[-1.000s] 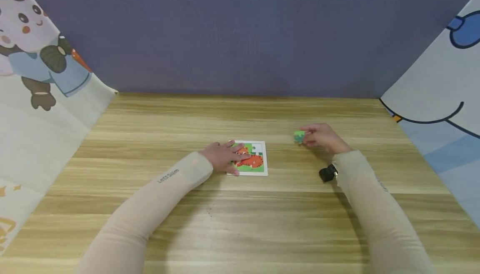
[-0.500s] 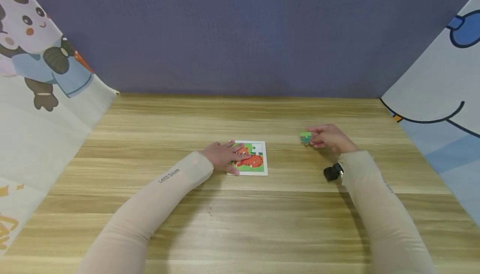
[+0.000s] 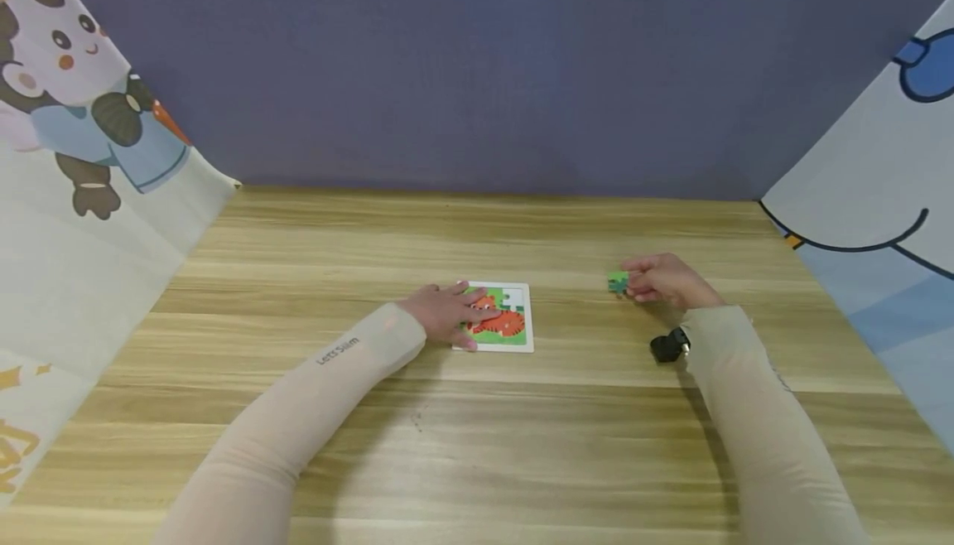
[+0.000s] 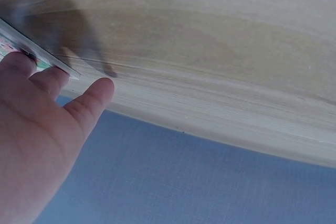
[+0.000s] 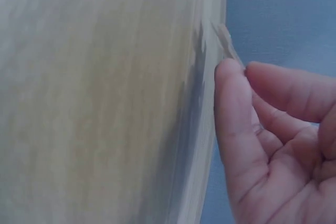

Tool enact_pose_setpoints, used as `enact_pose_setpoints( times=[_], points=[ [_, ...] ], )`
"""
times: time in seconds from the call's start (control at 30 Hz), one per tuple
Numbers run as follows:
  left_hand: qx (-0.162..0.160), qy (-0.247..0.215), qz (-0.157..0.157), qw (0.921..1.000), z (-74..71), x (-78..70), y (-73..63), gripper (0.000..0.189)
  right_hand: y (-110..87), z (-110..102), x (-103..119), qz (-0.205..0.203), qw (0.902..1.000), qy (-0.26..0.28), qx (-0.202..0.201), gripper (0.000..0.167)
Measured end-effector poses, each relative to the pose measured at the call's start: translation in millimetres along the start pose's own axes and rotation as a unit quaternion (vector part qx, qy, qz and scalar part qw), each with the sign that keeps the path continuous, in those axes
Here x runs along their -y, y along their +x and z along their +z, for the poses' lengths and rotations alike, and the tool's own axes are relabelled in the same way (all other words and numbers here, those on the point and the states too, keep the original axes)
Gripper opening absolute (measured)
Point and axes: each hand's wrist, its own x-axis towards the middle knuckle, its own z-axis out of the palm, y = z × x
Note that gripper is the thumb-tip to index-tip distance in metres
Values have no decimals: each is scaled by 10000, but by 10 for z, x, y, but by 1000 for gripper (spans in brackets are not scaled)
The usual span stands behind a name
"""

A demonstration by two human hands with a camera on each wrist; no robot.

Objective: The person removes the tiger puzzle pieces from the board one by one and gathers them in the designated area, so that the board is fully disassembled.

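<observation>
A small square jigsaw puzzle [image 3: 499, 336] in a white frame lies mid-table, showing an orange tiger on green. White backing shows at its upper right corner. My left hand [image 3: 440, 313] rests on the puzzle's left side with fingers spread; the left wrist view has this hand [image 4: 42, 108] over the frame's edge. To the right, my right hand [image 3: 667, 282] pinches a green puzzle piece [image 3: 617, 282] between thumb and fingertips. In the right wrist view the puzzle piece [image 5: 228, 43] appears edge-on, thin, at the tips of the thumb and finger of my right hand [image 5: 273, 135].
The wooden table [image 3: 477, 446] ends at a dark blue-grey wall panel [image 3: 477, 73]. Cartoon-printed sheets stand at the left [image 3: 97, 114] and right. A black wrist camera [image 3: 668, 346] hangs at my right cuff.
My right hand has moved right and slightly toward me, carrying the puzzle piece away from the puzzle. The left hand stays in place on the puzzle.
</observation>
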Motion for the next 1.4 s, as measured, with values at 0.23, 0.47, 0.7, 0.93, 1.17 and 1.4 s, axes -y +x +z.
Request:
enact_pose_setpoints(
  times=[0.23,0.47,0.7,0.93,1.17,1.4],
  points=[
    [-35,19,3,10000,12,10,18,73,-7,9,16,98,9992,-391,12,55],
    [-24,65,-6,10000,22,11,35,73,1,0,26,141,9980,-619,-53,55],
    [-28,89,-17,10000,25,6,36,73,-22,-15,43,142,9970,-760,-92,54],
    [-18,44,-3,10000,3,1,15,73,-17,36,65,-38,9964,-814,-231,54],
    [6,-8,-18,10000,-3,8,14,73,-24,184,143,-539,9895,-1296,-343,50],
    [-29,-12,-12,10000,6,-1,10,72,-5,369,229,-998,9721,-2094,-361,45]
  ],
)
